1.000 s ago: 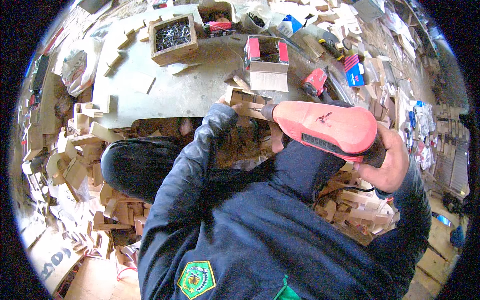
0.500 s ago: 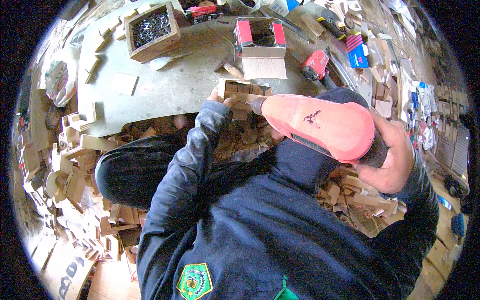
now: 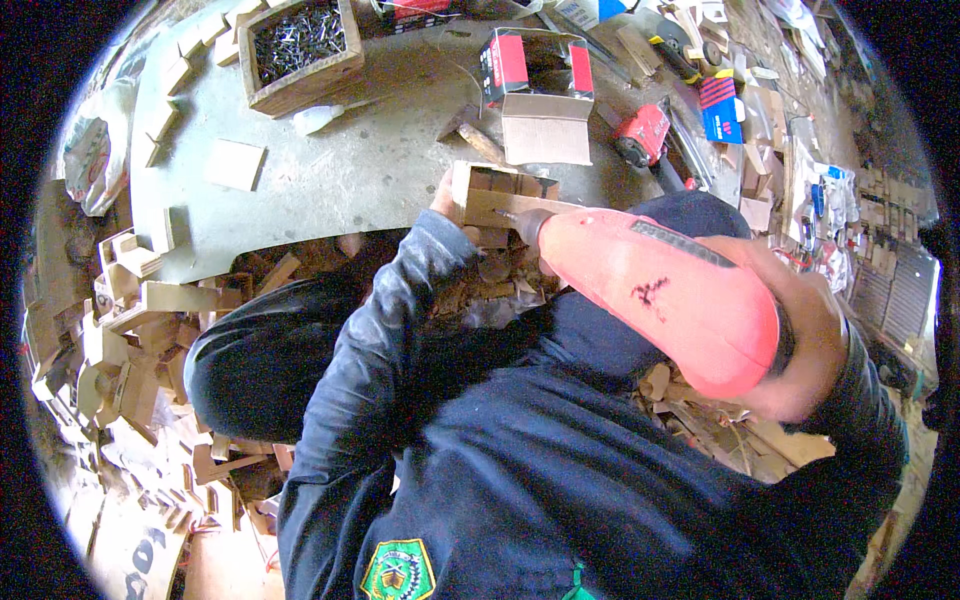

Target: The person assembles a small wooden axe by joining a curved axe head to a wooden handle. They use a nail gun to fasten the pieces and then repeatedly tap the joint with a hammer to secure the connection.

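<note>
My right hand (image 3: 808, 325), slightly blurred, is wrapped round the back end of a red power drill (image 3: 655, 295). The drill's dark chuck points left, its thin bit at the front board of a small open wooden box (image 3: 482, 204). Whether the bit has entered the wood cannot be made out. My left hand (image 3: 446, 200) grips that box by its left end, over the near edge of the table; most of its fingers are hidden behind the wood. Just beyond the box lies a wooden handle (image 3: 483, 144), seemingly a hammer's.
On the grey table (image 3: 330, 185) stand a wooden crate of screws or nails (image 3: 355, 65) and an open cardboard box (image 3: 546, 135). A red power tool (image 3: 642, 135) lies at right. Wood offcuts (image 3: 130, 375) are heaped at left, beside my bent knee (image 3: 245, 360).
The drill has rolled over in my right hand, its dark vent strip now on the upper side, and its back end has swung right and nearer. My left hand's fingers show less on the box.
</note>
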`<action>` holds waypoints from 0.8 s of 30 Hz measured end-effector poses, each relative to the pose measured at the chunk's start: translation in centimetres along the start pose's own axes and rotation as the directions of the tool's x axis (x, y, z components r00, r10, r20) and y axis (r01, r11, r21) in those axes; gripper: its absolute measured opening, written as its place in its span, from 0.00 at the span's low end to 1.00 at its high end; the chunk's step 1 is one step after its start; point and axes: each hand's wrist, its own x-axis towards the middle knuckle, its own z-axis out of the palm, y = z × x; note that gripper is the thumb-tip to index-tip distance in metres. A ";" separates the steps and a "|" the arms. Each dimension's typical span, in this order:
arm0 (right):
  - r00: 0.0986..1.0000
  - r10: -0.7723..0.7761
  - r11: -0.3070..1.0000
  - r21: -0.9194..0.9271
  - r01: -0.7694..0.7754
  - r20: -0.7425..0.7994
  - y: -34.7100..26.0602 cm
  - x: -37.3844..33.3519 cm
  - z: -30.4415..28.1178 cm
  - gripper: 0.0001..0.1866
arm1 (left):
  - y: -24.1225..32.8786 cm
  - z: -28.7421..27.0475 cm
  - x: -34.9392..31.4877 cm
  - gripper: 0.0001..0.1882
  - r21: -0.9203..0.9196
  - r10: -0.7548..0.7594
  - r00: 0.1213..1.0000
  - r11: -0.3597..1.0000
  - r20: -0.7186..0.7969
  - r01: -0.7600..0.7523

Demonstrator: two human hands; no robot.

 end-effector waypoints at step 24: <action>0.925 -0.312 0.925 -0.294 0.242 -0.218 -0.5 1.8 -1.3 0.35 | 1.3 0.9 -0.6 0.39 0.528 0.203 0.938 0.849 -0.281 -0.025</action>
